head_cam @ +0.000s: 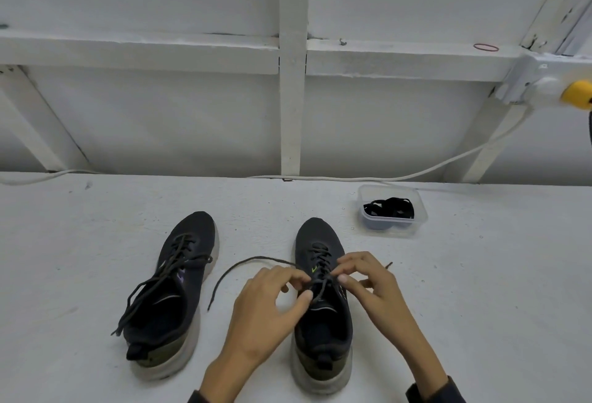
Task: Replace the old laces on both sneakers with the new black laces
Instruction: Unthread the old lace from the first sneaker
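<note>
Two dark sneakers with pale soles stand toes away from me on the white surface. The left sneaker is laced with a dark old lace hanging loose over its side. Over the tongue of the right sneaker, my left hand and my right hand each pinch the old lace at its upper eyelets. One free end of that lace loops out to the left on the surface. New black laces lie bundled in a clear plastic container beyond the right sneaker.
A white framed wall rises at the far edge of the surface. A white cable runs along its base to a fixture with a yellow part at the right. A red rubber band lies on the ledge.
</note>
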A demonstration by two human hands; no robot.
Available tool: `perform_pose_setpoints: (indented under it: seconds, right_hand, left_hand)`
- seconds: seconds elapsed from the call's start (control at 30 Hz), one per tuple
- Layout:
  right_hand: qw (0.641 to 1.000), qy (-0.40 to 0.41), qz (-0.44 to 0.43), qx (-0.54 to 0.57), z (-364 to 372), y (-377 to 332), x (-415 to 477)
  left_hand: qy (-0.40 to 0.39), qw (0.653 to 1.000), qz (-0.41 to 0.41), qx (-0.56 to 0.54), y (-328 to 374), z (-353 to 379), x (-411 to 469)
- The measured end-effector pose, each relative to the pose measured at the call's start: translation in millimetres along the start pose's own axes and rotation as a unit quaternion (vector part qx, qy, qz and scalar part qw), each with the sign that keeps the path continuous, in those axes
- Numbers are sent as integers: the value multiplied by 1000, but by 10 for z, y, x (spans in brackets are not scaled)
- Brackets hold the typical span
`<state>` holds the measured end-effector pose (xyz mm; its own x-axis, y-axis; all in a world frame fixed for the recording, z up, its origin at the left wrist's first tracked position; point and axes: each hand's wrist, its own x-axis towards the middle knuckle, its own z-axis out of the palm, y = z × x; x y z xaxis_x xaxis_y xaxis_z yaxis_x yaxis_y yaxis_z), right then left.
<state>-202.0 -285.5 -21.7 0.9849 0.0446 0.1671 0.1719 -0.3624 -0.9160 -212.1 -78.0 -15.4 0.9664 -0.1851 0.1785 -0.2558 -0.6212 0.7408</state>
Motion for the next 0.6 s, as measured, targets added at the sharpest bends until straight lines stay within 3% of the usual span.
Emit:
perform_pose_setpoints:
  seconds: [0.27,0.47,0.6]
  right_hand:
    - [985,143,76,57,-49,55,38]
    - [986,140,76,52,1,9,111]
    - [958,268,96,33,-40,98,165]
  left_hand:
    - [-46,997,-34,-42,-78,13,-36]
    - [-22,990,-69,-123,-9,72,-47]
    - [-13,986,-79,-150,14,78,-30]
